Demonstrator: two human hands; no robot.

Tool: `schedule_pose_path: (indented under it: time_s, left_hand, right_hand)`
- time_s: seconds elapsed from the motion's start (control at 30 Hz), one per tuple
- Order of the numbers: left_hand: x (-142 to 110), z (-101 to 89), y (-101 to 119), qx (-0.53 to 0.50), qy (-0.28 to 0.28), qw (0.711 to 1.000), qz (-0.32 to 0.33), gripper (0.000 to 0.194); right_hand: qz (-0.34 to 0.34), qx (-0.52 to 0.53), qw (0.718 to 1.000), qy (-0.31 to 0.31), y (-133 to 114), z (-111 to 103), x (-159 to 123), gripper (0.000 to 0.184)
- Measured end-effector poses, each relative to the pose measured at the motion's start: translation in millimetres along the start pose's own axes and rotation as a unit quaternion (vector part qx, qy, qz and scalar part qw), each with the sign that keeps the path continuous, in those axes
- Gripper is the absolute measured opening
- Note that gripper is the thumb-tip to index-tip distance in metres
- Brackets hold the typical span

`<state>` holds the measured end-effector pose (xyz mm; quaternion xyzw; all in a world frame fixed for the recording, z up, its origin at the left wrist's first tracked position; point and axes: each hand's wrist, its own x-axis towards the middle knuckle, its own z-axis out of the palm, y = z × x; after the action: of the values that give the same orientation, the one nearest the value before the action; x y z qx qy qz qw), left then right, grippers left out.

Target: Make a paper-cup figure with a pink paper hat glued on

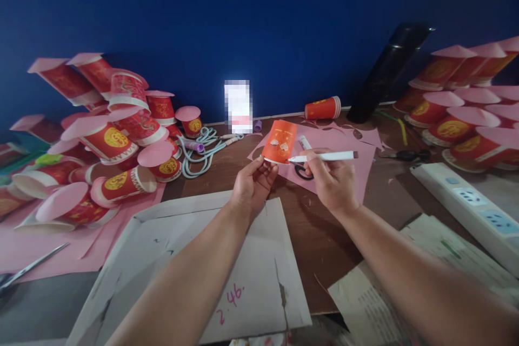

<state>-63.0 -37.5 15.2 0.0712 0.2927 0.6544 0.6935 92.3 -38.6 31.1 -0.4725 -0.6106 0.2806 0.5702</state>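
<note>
My left hand (pixel 254 183) pinches the white rim of an orange-red paper cup (pixel 279 140), which is upside down with its rim toward me. Small pale printed figures show on the cup's side. In my right hand (pixel 335 181) is a white marker (pixel 334 156), held sideways with its tip at the cup's rim. Behind the right fingers a second white pen (pixel 305 142) is partly hidden. Just below the marker's tip, a black scissors handle (pixel 303 172) rests on a cut sheet of pink paper (pixel 344 140).
Red cups with pink paper tops pile up at left (pixel 115 138) and right (pixel 450 125). A lit phone (pixel 238 105), pale blue cable (pixel 194 165), stacked cups (pixel 323 108) and black flask (pixel 389 73) stand behind. White cardboard (pixel 194 265), a power strip (pixel 470 200) and silver scissors (pixel 34 265) lie nearer.
</note>
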Motion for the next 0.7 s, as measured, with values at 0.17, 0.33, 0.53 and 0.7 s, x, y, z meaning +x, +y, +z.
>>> schedule_pose_path:
  time_s: [0.17,0.33,0.53,0.7]
  left_hand:
    - [0,0.1,1,-0.005,0.002,1.0,0.001,0.009]
    - [1,1.1,2,-0.011,0.006,1.0,0.0,0.009]
    - [2,-0.3,4,-0.039,-0.006,0.999,-0.005,0.011]
    - [-1,0.6,5,-0.03,-0.029,0.999,-0.025,0.011]
  right_hand:
    - [0.044,0.032,0.998,-0.033,1,2,1,0.029]
    - [0.043,0.114,0.992,0.014,-1,5,0,0.022]
    - [0.093,0.112,0.989,0.018,8,8,3,0.026]
    - [0.291,0.292,0.907,-0.08,12,15,4,0.03]
